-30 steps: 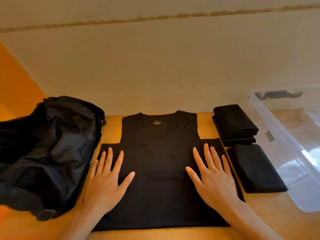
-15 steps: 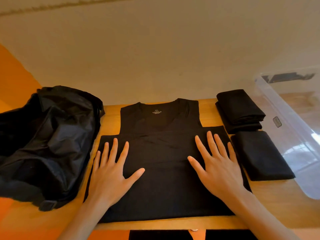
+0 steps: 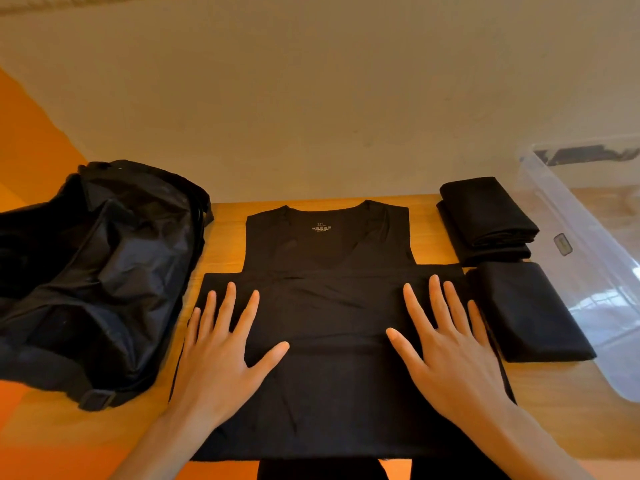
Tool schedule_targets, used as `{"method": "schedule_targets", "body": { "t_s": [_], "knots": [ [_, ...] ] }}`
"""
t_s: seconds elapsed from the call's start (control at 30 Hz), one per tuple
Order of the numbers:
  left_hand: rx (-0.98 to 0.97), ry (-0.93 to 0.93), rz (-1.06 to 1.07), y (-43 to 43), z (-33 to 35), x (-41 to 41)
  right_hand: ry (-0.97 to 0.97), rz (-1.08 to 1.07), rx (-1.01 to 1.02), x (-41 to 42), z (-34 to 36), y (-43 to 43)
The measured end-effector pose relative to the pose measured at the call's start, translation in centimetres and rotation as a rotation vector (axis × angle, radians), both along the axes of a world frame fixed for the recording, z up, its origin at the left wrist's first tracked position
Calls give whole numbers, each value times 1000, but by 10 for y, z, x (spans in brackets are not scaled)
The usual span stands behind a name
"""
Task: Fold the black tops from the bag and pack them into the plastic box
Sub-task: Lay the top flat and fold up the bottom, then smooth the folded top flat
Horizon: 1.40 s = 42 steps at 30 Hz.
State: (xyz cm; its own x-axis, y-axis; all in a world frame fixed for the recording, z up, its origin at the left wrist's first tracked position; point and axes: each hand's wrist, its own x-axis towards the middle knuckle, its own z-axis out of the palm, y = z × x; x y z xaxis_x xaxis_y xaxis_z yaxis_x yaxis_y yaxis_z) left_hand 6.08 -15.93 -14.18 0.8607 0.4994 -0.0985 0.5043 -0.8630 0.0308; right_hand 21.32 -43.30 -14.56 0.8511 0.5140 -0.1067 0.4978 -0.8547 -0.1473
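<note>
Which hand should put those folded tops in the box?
Probably the right hand. It rests flat on the right of the spread top, beside the folded tops, with the box just beyond. The left hand lies nearer the bag.

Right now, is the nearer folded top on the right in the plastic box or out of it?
Out. The folded top lies on the wooden table, beside the clear plastic box, not inside it.

wooden table [image 3: 228,237], plain cream wall [image 3: 311,98] behind, orange floor [image 3: 31,150] left
</note>
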Motion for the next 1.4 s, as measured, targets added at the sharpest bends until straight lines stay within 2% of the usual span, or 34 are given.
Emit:
{"method": "schedule_targets", "body": {
  "t_s": [0.07, 0.17, 0.27, 0.4, 0.53, 0.63, 0.73, 0.9, 1.0, 1.2, 1.4],
  "knots": [
    [-56, -103, 21, 6, 18, 15, 5, 38, 30, 10, 18, 10],
    [-196, -378, 9, 31, 29, 54, -61, 88, 187, 53, 39, 37],
    [-309, -433, 18, 68, 27, 112, -28, 81, 271, 117, 54, 74],
    [-306, -379, 7, 104, 25, 166, 16, 17, 201, 185, 61, 115],
    [-230, -243, -28, 124, 22, 190, 193, 17, 111, 214, 59, 131],
    [-322, -254, -16, 132, 23, 196, 290, 45, 75, 222, 53, 138],
    [-405, -274, -3, 134, 25, 198, 302, 64, 116, 226, 45, 139],
    [-553, -278, 5, 136, 35, 201, 333, 75, 324, 227, 44, 136],
    [-595, -178, 26, 138, 39, 204, 341, 69, 312, 229, 45, 135],
    [-552, 37, -26, 134, 50, 218, 358, 71, 298, 233, 42, 134],
    [-630, 9, -26, 140, 54, 222, 296, 107, 357, 229, 34, 133]
  ]
}}
